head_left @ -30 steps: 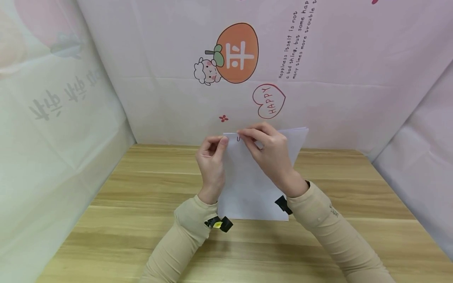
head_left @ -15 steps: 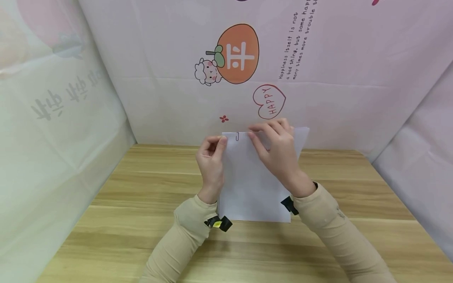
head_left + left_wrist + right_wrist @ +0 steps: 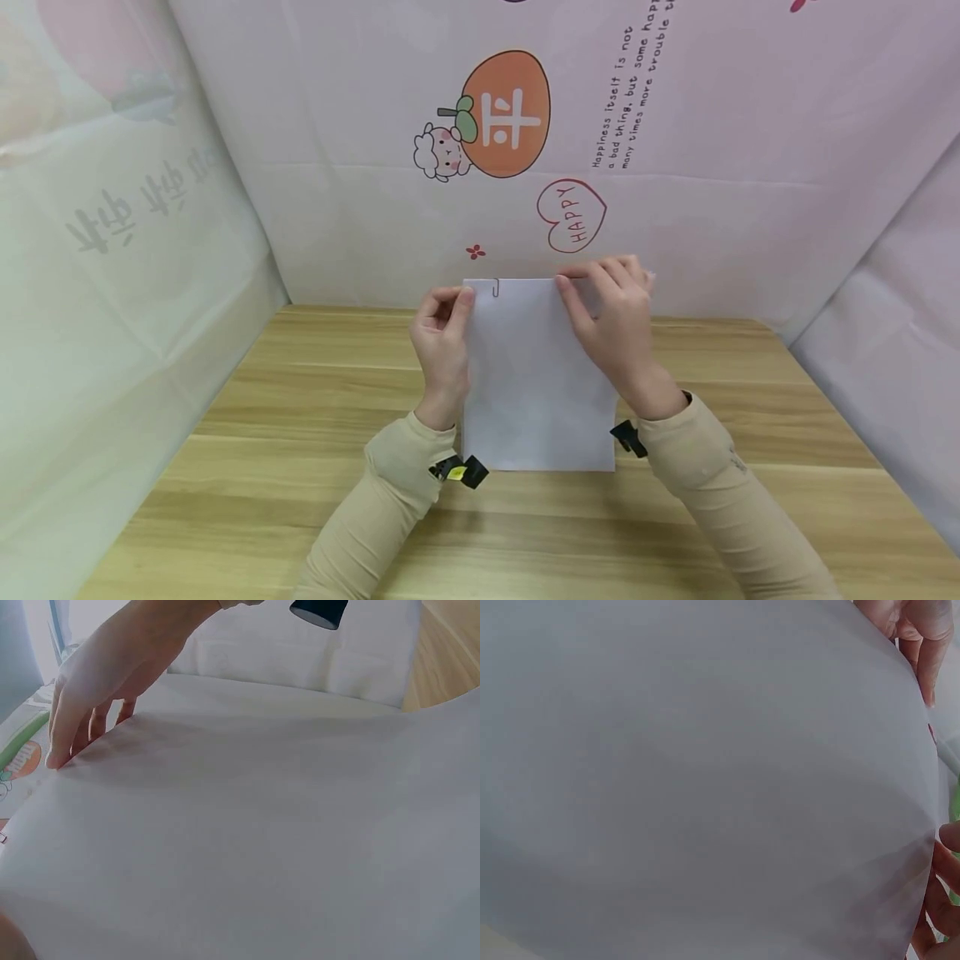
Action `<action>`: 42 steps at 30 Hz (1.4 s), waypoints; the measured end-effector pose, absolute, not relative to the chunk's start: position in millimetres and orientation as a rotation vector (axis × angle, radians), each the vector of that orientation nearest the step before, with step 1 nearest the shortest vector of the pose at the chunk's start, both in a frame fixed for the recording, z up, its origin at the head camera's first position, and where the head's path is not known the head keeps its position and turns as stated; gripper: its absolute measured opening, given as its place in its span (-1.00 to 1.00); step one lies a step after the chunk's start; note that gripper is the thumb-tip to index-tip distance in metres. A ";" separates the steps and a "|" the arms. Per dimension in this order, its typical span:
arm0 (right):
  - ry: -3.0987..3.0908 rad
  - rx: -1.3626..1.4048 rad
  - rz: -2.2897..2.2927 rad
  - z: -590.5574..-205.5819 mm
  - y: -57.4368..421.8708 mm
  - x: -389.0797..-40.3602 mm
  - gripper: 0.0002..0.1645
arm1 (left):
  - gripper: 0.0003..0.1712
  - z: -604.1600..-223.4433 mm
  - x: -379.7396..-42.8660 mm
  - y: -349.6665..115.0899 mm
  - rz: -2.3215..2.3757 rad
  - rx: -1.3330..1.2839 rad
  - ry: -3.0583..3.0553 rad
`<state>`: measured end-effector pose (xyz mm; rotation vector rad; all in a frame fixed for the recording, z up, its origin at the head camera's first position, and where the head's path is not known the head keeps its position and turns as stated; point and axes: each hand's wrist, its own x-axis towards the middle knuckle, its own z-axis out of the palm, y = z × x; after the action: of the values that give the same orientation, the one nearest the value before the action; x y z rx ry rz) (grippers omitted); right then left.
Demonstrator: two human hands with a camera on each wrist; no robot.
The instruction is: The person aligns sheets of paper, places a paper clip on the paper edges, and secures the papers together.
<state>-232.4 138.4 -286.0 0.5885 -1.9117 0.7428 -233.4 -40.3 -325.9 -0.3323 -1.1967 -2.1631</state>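
Observation:
White sheets of paper (image 3: 536, 383) stand upright, facing me, in the head view. A thin paper clip (image 3: 496, 288) sits on their top edge, left of the middle. My left hand (image 3: 442, 346) pinches the top left corner between thumb and fingers. Farther right along the same edge, my right hand (image 3: 618, 321) pinches the paper, its other fingers behind the sheet. Paper (image 3: 247, 825) fills most of the left wrist view, where the right hand (image 3: 112, 682) grips the far edge. In the right wrist view the left hand (image 3: 919, 630) holds the upper corner.
The wooden table (image 3: 300, 500) spreads under both arms. A printed white cloth (image 3: 360, 217) rises behind the table, with more cloth at both sides. Black wrist-worn devices (image 3: 474, 472) jut inward beside the paper's lower part.
My right hand has left the paper clip and moved right along the top edge. The clip now shows fully. The left hand has shifted slightly left, and the sheet faces me more squarely.

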 end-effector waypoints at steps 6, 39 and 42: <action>-1.858 0.535 0.750 -285.4 145.8 -234.3 -0.85 | -0.83 -325.7 -235.5 -40.4 -2.160 -0.322 -1.183; -1.917 0.292 0.942 -298.3 191.7 -234.2 -0.66 | -0.87 -328.0 -238.8 -41.2 -2.145 -0.312 -1.196; -1.938 0.265 0.988 -303.3 192.9 -234.4 -0.68 | -0.87 -329.3 -239.2 -41.8 -2.143 -0.311 -1.202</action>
<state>-234.4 192.9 -303.3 0.2654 -1.9376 0.9880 -239.2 -41.8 -329.3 -0.3112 -1.2020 -2.1425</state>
